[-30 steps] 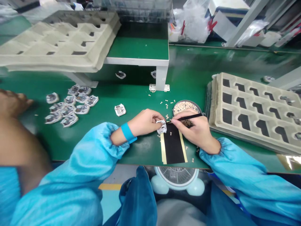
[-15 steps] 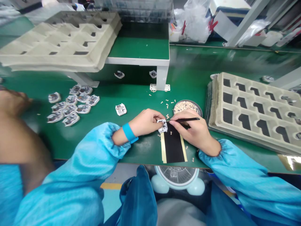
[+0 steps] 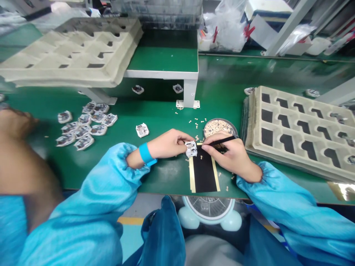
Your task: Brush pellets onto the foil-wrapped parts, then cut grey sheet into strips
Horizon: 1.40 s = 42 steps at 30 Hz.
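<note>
My left hand (image 3: pixel 171 143), with a blue band at the wrist, pinches a small white plastic housing (image 3: pixel 191 149) by its left side. In my right hand (image 3: pixel 229 155) is a slim black tool, probably tweezers (image 3: pixel 222 140), held like a pen; its tip is too small to make out, just right of the housing. Beneath both lies a black mat strip (image 3: pixel 205 171) with yellow tape edges. Tiny beige pieces (image 3: pixel 201 157) are scattered on and around it. Behind my right hand stands a round dish (image 3: pixel 220 127) full of beige and dark bits.
One similar housing (image 3: pixel 142 130) lies left of my hands, and a cluster of them (image 3: pixel 83 129) farther left. Stacked moulded trays (image 3: pixel 301 129) occupy the right. Another tray (image 3: pixel 69 55) rests on a raised shelf (image 3: pixel 166 55). A co-worker's arm (image 3: pixel 24 159) reaches in at left.
The tweezers have drawn back slightly right from the housing, and their rear end has tipped up. My left hand has shifted a little left and turned the housing, showing more of its inside.
</note>
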Available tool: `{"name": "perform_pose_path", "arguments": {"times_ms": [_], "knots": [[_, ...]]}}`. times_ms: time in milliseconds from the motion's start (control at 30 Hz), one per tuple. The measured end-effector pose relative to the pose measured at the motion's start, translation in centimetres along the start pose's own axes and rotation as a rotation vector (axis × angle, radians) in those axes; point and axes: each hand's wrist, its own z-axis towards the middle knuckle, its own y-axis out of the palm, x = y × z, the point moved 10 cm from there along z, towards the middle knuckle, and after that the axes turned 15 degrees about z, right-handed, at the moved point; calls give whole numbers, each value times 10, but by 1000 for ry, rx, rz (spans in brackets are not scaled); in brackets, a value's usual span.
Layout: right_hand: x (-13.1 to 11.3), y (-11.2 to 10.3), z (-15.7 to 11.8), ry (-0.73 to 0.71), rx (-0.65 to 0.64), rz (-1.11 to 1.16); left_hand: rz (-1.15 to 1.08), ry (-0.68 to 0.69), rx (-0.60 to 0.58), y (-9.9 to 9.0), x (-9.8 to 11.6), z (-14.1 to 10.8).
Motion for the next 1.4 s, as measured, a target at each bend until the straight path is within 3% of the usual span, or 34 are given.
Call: {"name": "perform_pose_path", "arguments": {"times_ms": [233,667,967,1100,1400], "knots": [[-2,2,1,-24,-37,-20,115,-40,16,0,-2,-3],[10,2,1,119,-79,105,162,-20,39,0,3,-6],[-8,6,0,-87,-111,-1,216,-4,74,-1,7,-5],[-16,10,0,-150,-141,-10,282,30,149,-1,13,-6],[-13,12,0,-96,-144,0,372,65,251,1,18,-8]]}}
